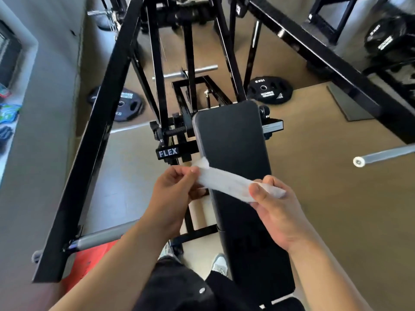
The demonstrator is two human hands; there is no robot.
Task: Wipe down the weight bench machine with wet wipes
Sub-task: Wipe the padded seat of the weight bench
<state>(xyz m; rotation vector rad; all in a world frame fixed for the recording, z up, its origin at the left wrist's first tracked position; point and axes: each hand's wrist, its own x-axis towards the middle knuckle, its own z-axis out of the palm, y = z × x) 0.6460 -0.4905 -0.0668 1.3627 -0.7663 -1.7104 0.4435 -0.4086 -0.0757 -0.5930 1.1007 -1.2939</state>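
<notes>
Wipe (224,181) between left hand (173,194) and right hand (276,209)

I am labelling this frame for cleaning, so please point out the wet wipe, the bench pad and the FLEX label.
wet wipe (224,181), head view, middle of the stretched strip.
bench pad (231,135), head view, bare upper cushion surface.
FLEX label (168,153), head view, white letters.

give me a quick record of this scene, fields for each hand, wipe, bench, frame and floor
left hand: pinches one end of the wet wipe
right hand: grips the other end
wet wipe: white, stretched between both hands over the bench pad
bench pad: black, long
frame: black, FLEX label left of the pad
floor: two black weight plates beyond the pad
</notes>
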